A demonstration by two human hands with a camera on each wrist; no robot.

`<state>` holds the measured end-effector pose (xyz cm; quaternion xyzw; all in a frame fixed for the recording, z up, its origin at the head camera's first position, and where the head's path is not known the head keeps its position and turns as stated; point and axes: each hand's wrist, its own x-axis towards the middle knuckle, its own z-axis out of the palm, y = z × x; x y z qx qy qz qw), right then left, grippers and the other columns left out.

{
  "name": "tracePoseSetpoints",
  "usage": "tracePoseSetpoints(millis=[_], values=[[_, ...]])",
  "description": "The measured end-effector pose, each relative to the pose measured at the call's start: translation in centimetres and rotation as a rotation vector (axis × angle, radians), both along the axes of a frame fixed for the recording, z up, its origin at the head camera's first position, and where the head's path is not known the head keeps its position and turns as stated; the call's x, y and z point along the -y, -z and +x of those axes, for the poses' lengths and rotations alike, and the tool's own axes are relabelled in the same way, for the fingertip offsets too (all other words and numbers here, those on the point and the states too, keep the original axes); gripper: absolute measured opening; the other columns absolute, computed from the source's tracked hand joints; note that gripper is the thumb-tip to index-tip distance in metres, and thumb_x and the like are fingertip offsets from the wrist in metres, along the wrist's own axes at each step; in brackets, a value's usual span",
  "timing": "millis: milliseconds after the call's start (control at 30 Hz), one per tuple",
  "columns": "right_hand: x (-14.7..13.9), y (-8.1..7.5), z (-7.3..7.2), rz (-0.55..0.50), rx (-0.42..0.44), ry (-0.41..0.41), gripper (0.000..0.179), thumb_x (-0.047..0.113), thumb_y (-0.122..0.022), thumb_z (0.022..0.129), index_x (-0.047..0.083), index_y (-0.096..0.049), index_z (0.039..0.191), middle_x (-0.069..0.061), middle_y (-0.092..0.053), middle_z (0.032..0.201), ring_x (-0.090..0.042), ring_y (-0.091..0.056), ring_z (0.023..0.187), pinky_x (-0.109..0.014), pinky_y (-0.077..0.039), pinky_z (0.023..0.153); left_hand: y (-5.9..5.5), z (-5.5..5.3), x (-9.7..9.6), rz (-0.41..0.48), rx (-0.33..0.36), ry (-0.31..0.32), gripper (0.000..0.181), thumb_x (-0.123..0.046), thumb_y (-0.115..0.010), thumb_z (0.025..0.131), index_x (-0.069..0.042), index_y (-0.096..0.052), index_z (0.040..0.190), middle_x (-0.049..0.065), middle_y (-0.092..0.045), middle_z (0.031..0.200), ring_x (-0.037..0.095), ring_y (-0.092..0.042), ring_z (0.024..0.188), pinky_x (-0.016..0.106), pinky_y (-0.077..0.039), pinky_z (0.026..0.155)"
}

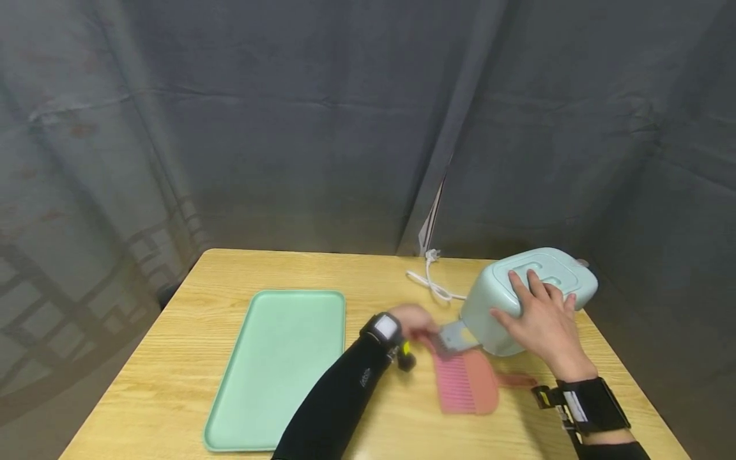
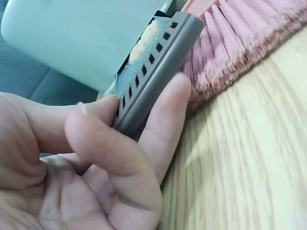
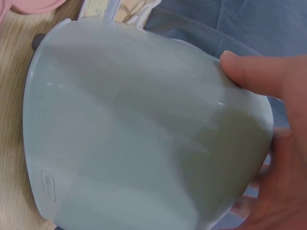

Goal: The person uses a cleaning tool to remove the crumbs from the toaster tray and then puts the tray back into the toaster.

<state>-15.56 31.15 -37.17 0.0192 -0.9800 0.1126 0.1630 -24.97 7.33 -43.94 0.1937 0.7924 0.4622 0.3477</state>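
My left hand pinches the grey slotted handle end of a crumb tray, with yellowish crumbs lying on it. That tray sticks out from the lower part of a mint-green toaster. Over the toaster's lid my right hand lies with fingers spread, its thumb along the near edge. A brush with pink bristles and an orange-pink back lies on the table just below the crumb tray, its handle pointing right. In the left wrist view the bristles show close behind the tray handle.
A flat green serving tray lies on the wooden table, left of my left forearm. The toaster's white cord and plug lie behind, near the back edge. Grey curtains hang beyond the table.
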Motion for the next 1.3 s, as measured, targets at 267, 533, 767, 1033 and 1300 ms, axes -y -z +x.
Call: tracePoseSetpoints(millis=[267, 533, 767, 1033, 1300], values=[[-0.1, 0.1, -0.4, -0.001, 0.0, -0.007, 0.086, 0.047, -0.075, 0.088, 0.003, -0.039, 0.153, -0.038, -0.03, 0.152, -0.067, -0.028, 0.128, -0.085, -0.006, 0.1, 0.1, -0.4, 2.0, -0.004, 0.095, -0.031, 0.02, -0.013, -0.064, 0.099, 0.004, -0.07, 0.105, 0.012, -0.072, 0.085, 0.017, -0.063, 0.068, 0.028, -0.053, 0.066], [-0.1, 0.2, -1.0, -0.007, 0.0, -0.017, 0.086, 0.046, -0.075, 0.088, 0.002, -0.039, 0.153, -0.038, -0.03, 0.152, -0.067, -0.028, 0.127, -0.085, -0.005, 0.1, 0.0, -0.1, 4.8, 0.056, 0.183, -0.134, 0.015, -0.004, -0.066, 0.094, 0.008, -0.069, 0.103, 0.015, -0.07, 0.09, 0.018, -0.062, 0.069, 0.025, -0.054, 0.066], [-0.6, 0.3, -1.3, -0.004, 0.009, -0.014, 0.087, 0.05, -0.073, 0.089, 0.003, -0.037, 0.154, -0.038, -0.029, 0.152, -0.067, -0.027, 0.127, -0.085, -0.005, 0.1, -0.1, 0.4, 7.0, 0.085, 0.196, -0.184, 0.017, -0.003, -0.066, 0.093, 0.008, -0.068, 0.106, 0.016, -0.07, 0.094, 0.023, -0.066, 0.078, 0.032, -0.057, 0.075], [-1.4, 0.7, -1.4, -0.009, 0.001, -0.007, 0.09, 0.055, -0.07, 0.09, 0.004, -0.035, 0.155, -0.036, -0.029, 0.152, -0.065, -0.026, 0.128, -0.085, -0.004, 0.1, 0.1, 0.1, 9.9, 0.158, 0.184, -0.238, 0.022, -0.005, -0.064, 0.096, 0.008, -0.065, 0.114, 0.016, -0.069, 0.101, 0.024, -0.065, 0.082, 0.034, -0.057, 0.077], [-1.8, 1.0, -1.6, -0.008, 0.008, -0.006, 0.09, 0.054, -0.069, 0.091, 0.004, -0.033, 0.156, -0.037, -0.026, 0.154, -0.067, -0.024, 0.128, -0.085, -0.001, 0.1, -0.5, 0.5, 15.4, 0.239, 0.097, -0.357, 0.022, -0.009, -0.057, 0.103, 0.006, -0.066, 0.115, 0.012, -0.068, 0.095, 0.016, -0.061, 0.071, 0.028, -0.053, 0.07]])
